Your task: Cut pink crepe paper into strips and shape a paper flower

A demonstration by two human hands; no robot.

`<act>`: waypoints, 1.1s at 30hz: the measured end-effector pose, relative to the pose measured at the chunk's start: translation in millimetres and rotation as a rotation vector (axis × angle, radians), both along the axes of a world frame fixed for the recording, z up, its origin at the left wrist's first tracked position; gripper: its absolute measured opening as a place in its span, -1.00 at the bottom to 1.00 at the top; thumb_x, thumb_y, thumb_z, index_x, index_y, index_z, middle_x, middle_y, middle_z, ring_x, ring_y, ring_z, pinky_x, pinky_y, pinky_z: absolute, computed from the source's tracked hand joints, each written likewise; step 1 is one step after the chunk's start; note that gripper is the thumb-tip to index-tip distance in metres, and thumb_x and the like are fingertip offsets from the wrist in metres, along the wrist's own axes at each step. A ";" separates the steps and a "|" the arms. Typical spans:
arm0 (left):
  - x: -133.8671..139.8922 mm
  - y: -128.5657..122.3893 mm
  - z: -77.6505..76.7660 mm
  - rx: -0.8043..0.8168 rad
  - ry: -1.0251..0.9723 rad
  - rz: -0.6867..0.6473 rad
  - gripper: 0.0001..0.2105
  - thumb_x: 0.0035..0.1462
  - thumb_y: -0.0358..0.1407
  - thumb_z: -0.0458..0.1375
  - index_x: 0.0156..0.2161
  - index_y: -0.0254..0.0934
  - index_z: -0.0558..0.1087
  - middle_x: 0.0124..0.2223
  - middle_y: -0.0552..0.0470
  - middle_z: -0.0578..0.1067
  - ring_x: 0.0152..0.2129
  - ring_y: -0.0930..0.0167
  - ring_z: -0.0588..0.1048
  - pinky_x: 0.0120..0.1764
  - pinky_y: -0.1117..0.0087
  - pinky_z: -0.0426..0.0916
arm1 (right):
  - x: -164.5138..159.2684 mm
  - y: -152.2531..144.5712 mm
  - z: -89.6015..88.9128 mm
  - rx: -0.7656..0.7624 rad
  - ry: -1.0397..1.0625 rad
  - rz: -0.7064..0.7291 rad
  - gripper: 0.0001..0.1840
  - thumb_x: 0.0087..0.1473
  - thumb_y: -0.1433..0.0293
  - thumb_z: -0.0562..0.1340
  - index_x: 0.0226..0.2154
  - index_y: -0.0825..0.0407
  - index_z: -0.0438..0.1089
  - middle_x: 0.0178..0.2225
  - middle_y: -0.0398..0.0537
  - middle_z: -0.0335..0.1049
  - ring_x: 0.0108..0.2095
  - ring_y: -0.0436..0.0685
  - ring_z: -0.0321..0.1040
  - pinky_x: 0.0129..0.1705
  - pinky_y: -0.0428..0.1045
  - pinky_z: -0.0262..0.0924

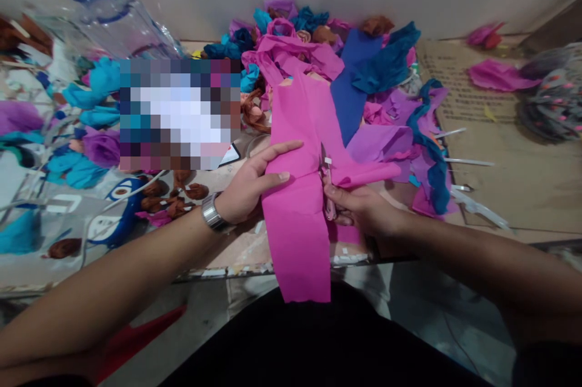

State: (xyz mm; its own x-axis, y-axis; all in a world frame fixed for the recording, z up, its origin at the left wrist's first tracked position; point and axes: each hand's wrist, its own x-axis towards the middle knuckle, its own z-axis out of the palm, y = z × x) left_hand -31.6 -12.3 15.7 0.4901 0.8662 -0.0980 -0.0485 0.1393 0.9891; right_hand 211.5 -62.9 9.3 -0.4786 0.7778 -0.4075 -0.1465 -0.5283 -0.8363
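A long sheet of pink crepe paper (pixel 297 217) lies across the table's front edge, its lower end hanging over. My left hand (pixel 250 184) grips the sheet's left side, thumb and forefinger on top, the other fingers hidden beneath. In my right hand (pixel 359 205) is a pair of scissors (pixel 328 184), fingers wrapped round the handles. The blades point away from me and meet the paper, where a cut edge runs up from below. To the right of the blades, a flap of the pink paper folds over above my right hand.
Crumpled paper scraps (pixel 300 53) in pink, purple and blue are heaped at the back. A clear plastic bottle (pixel 113 17) stands back left, near brown paper balls (pixel 182 199) and a white cable (pixel 107 208). Flat cardboard (pixel 495 187) lies at right, with a dark mesh bundle (pixel 555 99).
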 end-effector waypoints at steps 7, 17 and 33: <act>-0.1 -2.6 -2.0 0.027 0.004 -0.003 -0.42 0.21 -0.21 0.32 0.32 -0.12 0.42 0.29 -0.07 0.46 0.13 0.16 0.47 0.15 0.19 0.41 | -2.7 0.7 8.6 -0.035 0.013 -0.018 -0.43 0.12 -0.07 0.41 -0.47 0.08 0.36 -0.53 -0.18 0.26 -0.57 -0.10 0.05 -0.56 -0.08 -0.21; -1.2 -1.3 -2.5 0.205 0.107 -0.011 -0.43 0.20 -0.15 0.33 0.31 -0.11 0.43 0.29 -0.05 0.46 0.20 0.12 0.41 0.34 0.05 0.22 | -5.4 -1.5 15.6 -0.017 0.021 -0.038 -0.47 0.16 -0.04 0.39 -0.47 0.05 0.32 -0.54 -0.20 0.22 -0.59 -0.11 0.00 -0.57 -0.06 -0.20; -0.2 -4.0 -3.4 0.357 0.187 -0.011 -0.45 0.24 -0.11 0.31 0.30 -0.15 0.43 0.28 -0.10 0.48 0.19 0.13 0.44 0.32 0.03 0.27 | -6.0 -2.4 10.7 -0.026 0.036 -0.047 -0.53 0.19 0.02 0.37 -0.44 0.04 0.32 -0.51 -0.20 0.20 -0.56 -0.10 -0.04 -0.55 -0.07 -0.22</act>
